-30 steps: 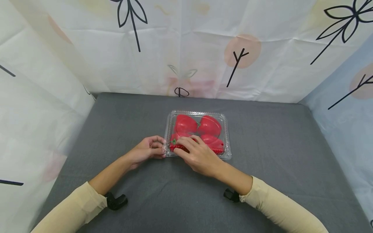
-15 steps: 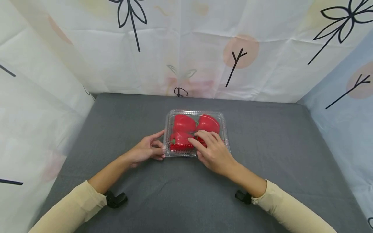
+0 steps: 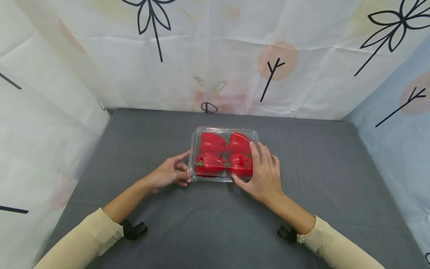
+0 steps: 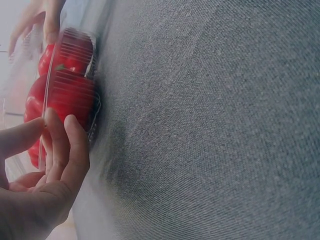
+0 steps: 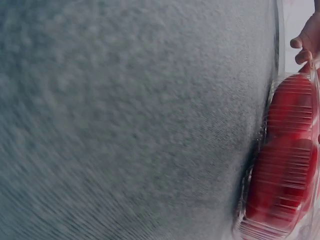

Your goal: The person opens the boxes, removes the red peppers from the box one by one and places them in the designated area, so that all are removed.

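A clear plastic clamshell container (image 3: 228,130) lies on the grey cloth, its lid down over several red bell peppers (image 3: 213,143). At its left edge, my left hand (image 3: 169,172) pinches the rim between thumb and fingers, as the left wrist view shows up close with the hand (image 4: 57,175) beside the ribbed wall. Over the right side spreads my right hand (image 3: 263,175), fingers extended along the lid and thumb near the front edge. Whether its fingertips press the lid is hard to tell. In the right wrist view the peppers (image 5: 282,180) show through the container wall.
A grey cloth-covered table (image 3: 161,130) extends around the container. White printed fabric (image 3: 228,67) hangs behind it and along both sides. A black wrist mount (image 3: 134,230) sits under the left sleeve, and another mount (image 3: 287,234) under the right.
My right hand has slid from the container's front middle to its right side, and its fingers have straightened. The left hand stays at the left rim, and the container has barely moved.
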A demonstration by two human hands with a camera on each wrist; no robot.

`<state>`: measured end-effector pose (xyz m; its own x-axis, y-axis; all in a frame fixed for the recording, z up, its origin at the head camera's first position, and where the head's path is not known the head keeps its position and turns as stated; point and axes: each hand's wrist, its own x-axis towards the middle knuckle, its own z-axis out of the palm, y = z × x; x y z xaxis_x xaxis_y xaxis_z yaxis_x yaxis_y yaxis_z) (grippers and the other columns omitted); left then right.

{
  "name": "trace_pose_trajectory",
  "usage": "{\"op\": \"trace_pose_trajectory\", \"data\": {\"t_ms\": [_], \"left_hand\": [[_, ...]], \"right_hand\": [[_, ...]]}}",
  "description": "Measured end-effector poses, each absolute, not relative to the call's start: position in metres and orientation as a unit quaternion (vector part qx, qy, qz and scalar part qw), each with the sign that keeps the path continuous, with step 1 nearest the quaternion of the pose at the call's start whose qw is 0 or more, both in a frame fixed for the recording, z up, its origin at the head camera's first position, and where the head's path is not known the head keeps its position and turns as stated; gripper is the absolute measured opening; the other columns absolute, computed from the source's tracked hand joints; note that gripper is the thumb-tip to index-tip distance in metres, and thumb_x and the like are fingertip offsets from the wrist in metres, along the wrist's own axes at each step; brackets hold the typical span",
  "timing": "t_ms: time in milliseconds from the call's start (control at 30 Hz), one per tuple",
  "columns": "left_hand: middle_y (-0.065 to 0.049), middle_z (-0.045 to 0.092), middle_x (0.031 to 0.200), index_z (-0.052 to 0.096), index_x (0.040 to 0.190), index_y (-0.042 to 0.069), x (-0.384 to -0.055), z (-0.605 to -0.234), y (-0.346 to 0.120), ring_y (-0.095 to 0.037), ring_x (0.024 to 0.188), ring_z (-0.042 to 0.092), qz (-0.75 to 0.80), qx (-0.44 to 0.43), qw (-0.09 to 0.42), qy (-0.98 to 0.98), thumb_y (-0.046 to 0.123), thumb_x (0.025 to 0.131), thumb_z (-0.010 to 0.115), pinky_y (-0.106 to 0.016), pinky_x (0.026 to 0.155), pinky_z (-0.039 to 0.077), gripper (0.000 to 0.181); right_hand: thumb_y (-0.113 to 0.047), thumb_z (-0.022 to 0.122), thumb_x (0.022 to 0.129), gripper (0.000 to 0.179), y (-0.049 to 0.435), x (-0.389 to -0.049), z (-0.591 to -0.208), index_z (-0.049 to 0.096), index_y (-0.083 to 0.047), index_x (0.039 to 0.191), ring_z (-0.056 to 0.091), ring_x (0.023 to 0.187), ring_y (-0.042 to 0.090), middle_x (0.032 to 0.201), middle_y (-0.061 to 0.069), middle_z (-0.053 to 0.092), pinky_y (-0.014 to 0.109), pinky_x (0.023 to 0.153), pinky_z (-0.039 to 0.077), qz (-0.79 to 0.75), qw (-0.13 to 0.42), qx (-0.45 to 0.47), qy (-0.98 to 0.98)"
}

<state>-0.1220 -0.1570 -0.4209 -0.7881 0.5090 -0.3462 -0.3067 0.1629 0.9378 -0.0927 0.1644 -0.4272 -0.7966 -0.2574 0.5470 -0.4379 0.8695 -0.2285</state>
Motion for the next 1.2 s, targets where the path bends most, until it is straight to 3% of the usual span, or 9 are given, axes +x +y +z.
{"op": "trace_pose_trajectory", "data": {"t_ms": [233,433,667,1200], "left_hand": [[-0.011,0.063,0.093,0.018,0.159,0.012,-0.121,-0.421,-0.156,-0.020,0.080,0.067,0.644,0.066,0.317,0.693,0.000,0.092,0.066,-0.039,0.076,0.060,0.083],[-0.011,0.063,0.093,0.019,0.159,0.012,-0.121,-0.419,-0.156,-0.020,0.081,0.066,0.639,0.064,0.317,0.698,0.001,0.092,0.066,-0.038,0.076,0.060,0.082],[-0.011,0.063,0.094,0.018,0.159,0.013,-0.121,-0.419,-0.157,-0.021,0.082,0.067,0.641,0.062,0.319,0.695,-0.001,0.092,0.066,-0.038,0.076,0.060,0.083],[-0.011,0.064,0.094,0.018,0.159,0.012,-0.121,-0.420,-0.157,-0.020,0.082,0.067,0.644,0.067,0.321,0.692,0.000,0.092,0.066,-0.039,0.077,0.060,0.084]], "right_hand": [[-0.048,0.080,0.068,0.097,0.166,-0.090,-0.431,0.041,-0.006,0.146,0.065,0.102,0.040,0.136,0.025,0.053,0.061,0.085,0.051,0.167,0.255,0.180,-0.935],[-0.043,0.081,0.070,0.093,0.168,-0.089,-0.432,0.042,-0.006,0.146,0.062,0.110,0.042,0.135,0.024,0.054,0.056,0.069,0.058,0.176,0.251,0.203,-0.930],[-0.032,0.083,0.071,0.088,0.172,-0.087,-0.431,0.044,-0.008,0.146,0.061,0.113,0.042,0.138,0.024,0.053,0.047,0.053,0.058,0.204,0.247,0.225,-0.920],[-0.008,0.072,0.072,0.075,0.178,-0.087,-0.427,0.049,-0.011,0.143,0.065,0.106,0.040,0.138,0.024,0.054,0.035,0.046,0.049,0.222,0.240,0.246,-0.913]]}}
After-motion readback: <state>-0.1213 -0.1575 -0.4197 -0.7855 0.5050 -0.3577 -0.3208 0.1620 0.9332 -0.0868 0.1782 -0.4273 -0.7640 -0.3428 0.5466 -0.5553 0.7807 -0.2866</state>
